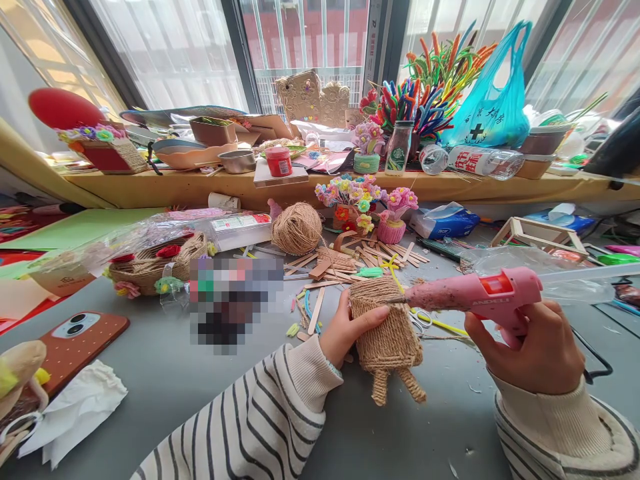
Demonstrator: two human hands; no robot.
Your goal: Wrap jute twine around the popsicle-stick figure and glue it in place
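Near the middle of the desk, my left hand (350, 327) is closed around a twine-wrapped figure (387, 333) with two short wrapped legs pointing toward me. Its thumb lies across the figure's front, and the other fingers are hidden behind it. A pink hot glue gun (480, 293) is gripped in my right hand (533, 347), its nozzle pointing left. The nozzle tip meets or hovers just over the upper part of the figure; I cannot tell which. A clear glue stick (590, 272) sticks out of the gun's back end.
Behind the figure lie wooden craft sticks (345, 263) and a ball of twine (297, 229). Scissors (421, 319) rest beside it. A twine basket (155, 267) and a phone (75, 347) are at left. A wooden frame (537, 237) stands at right. Crowded shelf (200, 190) behind.
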